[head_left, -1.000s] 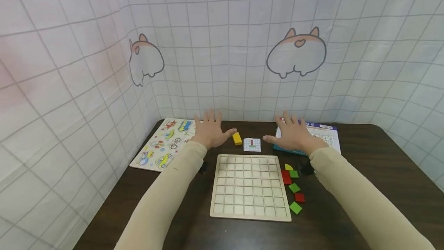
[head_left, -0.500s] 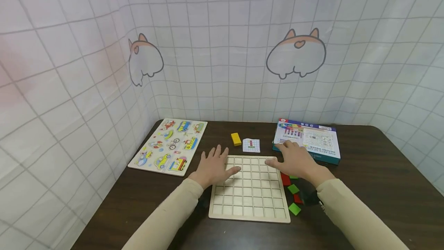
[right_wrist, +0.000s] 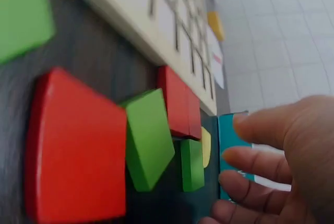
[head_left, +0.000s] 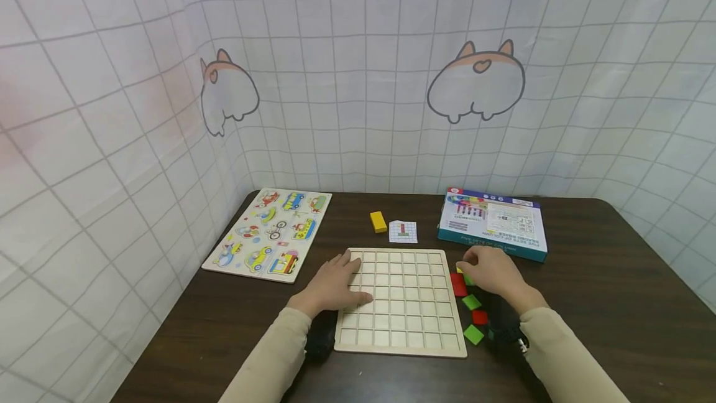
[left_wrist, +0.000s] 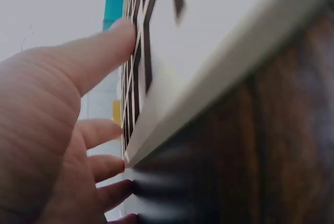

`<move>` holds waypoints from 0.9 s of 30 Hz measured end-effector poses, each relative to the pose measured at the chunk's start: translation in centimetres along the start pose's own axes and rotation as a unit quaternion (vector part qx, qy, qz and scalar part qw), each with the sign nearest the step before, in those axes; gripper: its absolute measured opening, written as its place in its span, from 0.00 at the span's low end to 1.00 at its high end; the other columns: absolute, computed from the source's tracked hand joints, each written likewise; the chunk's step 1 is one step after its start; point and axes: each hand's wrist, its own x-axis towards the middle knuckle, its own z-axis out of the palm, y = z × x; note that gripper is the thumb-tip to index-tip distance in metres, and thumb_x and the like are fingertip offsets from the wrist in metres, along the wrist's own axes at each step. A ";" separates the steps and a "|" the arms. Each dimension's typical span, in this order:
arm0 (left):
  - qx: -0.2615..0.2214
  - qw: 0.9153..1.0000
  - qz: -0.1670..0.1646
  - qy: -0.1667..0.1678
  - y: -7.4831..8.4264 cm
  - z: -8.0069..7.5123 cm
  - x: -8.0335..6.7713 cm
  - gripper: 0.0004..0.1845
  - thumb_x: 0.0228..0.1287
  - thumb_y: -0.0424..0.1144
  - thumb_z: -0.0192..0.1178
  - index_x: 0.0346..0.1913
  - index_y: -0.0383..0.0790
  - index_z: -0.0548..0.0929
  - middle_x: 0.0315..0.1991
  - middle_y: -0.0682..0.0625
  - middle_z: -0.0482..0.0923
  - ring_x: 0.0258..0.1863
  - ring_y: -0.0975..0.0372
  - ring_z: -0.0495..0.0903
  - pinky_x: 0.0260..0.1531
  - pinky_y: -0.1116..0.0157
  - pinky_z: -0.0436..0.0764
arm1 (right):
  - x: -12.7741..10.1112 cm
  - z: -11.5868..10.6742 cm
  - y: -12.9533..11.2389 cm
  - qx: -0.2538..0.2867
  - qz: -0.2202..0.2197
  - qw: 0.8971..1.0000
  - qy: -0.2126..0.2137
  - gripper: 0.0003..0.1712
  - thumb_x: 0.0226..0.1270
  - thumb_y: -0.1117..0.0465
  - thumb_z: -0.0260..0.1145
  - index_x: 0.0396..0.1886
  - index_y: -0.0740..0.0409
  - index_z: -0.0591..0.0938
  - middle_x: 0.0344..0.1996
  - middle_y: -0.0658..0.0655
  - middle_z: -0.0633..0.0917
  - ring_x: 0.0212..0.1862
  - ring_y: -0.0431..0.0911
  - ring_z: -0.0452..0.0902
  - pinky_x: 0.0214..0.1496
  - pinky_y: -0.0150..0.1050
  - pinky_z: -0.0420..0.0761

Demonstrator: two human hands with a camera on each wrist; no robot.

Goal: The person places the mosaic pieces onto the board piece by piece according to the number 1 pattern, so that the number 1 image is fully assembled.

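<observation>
A wooden grid board (head_left: 399, 300) lies flat in the middle of the dark table. My left hand (head_left: 348, 277) rests on the board's left edge with straight fingers; the left wrist view shows the thumb (left_wrist: 99, 51) on the grid board (left_wrist: 209, 51). To the right of the board my right hand (head_left: 468, 264) hovers over loose coloured pieces with loosely curled fingers and holds nothing. These pieces include a red rectangle (head_left: 458, 285), a green square (head_left: 472, 301), a red square (head_left: 479, 316) and another green square (head_left: 473, 334). In the right wrist view the fingertips (right_wrist: 235, 158) sit just above a small green piece (right_wrist: 192, 164) and a yellow piece (right_wrist: 206, 145).
A yellow block (head_left: 378, 221) and a small pattern card (head_left: 403, 232) lie behind the board. A printed box (head_left: 492, 224) sits at the back right, and a vehicle puzzle board (head_left: 270, 234) at the left. A checked cloth backdrop (head_left: 358, 79) encloses the table.
Both hands drew back from the far side of the table. The left settled on the board's left edge, and the right moved off the board to above the coloured pieces.
</observation>
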 end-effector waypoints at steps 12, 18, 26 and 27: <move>-0.071 0.996 0.021 0.043 -1.5 1.7 -0.1 0.47 0.57 0.64 0.64 0.73 0.40 0.64 0.77 0.39 0.47 0.76 0.46 0.46 0.72 0.43 0.44 | -0.1 1.8 1.0 0.025 0.064 0.996 0.047 0.20 0.63 0.49 0.67 0.39 0.63 0.82 0.30 0.56 0.83 0.31 0.48 0.73 0.34 0.44 0.78; -0.079 0.996 0.019 0.046 -1.5 2.3 -0.2 0.47 0.57 0.65 0.62 0.73 0.41 0.64 0.77 0.39 0.47 0.76 0.46 0.45 0.73 0.43 0.42 | -0.4 2.3 1.0 0.028 0.078 0.996 0.045 0.22 0.61 0.47 0.69 0.39 0.62 0.81 0.29 0.56 0.82 0.30 0.48 0.73 0.33 0.43 0.77; -0.078 0.995 0.023 0.059 -1.4 2.0 -0.4 0.46 0.58 0.65 0.62 0.73 0.40 0.65 0.77 0.39 0.47 0.76 0.46 0.46 0.73 0.43 0.42 | 0.1 2.0 1.2 0.030 0.063 0.996 0.051 0.20 0.61 0.48 0.70 0.35 0.62 0.80 0.25 0.55 0.80 0.28 0.47 0.71 0.29 0.38 0.72; -0.077 0.995 0.023 0.061 -1.4 2.0 -0.4 0.46 0.58 0.64 0.62 0.73 0.40 0.64 0.77 0.39 0.47 0.76 0.47 0.46 0.73 0.43 0.42 | 0.1 2.0 1.3 0.032 0.058 0.996 0.051 0.20 0.61 0.48 0.70 0.35 0.62 0.80 0.25 0.55 0.80 0.28 0.48 0.71 0.28 0.38 0.71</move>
